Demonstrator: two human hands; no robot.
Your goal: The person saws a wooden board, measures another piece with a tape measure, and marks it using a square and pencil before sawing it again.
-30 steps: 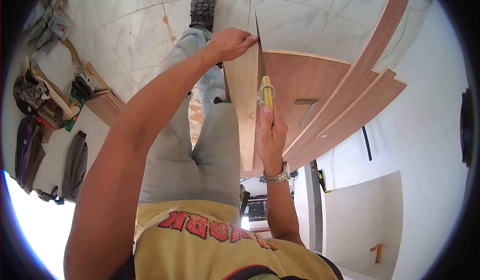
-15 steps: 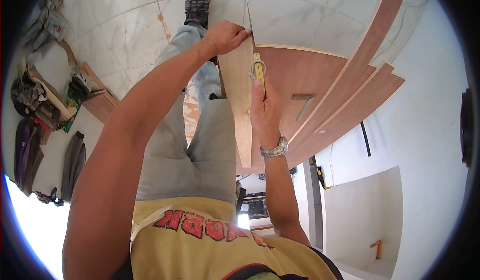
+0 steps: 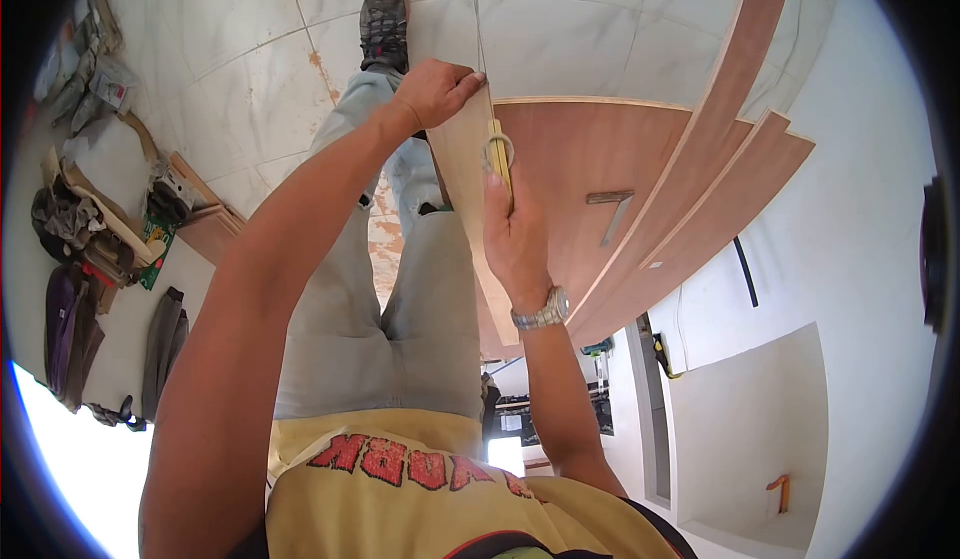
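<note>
A long pale wooden board [image 3: 460, 149] stretches away from me beside my leg. My left hand [image 3: 440, 93] is closed at its far end, thumb along the top edge; its curled fingers are partly hidden. Lower down, my right hand [image 3: 518, 229], with a watch on the wrist, grips a yellow stick-like tool [image 3: 503, 149] against the board's right edge. A pale ring of cord loops round this tool, whose exact kind I cannot make out. To the right, a try square [image 3: 612, 209] lies on a large reddish plywood sheet [image 3: 570, 149].
Long reddish strips [image 3: 700, 149] lie across the sheet's right side. My shoe [image 3: 384, 29] stands on the tiled floor [image 3: 560, 29]. Bags and clothes [image 3: 75, 229] are at the left near wood offcuts [image 3: 210, 229]. A white wall with a recess [image 3: 760, 409] is at the right.
Both hands have shifted slightly left in view and a little lower, along with the tool. The camera view has also shifted slightly. The grips look the same.
</note>
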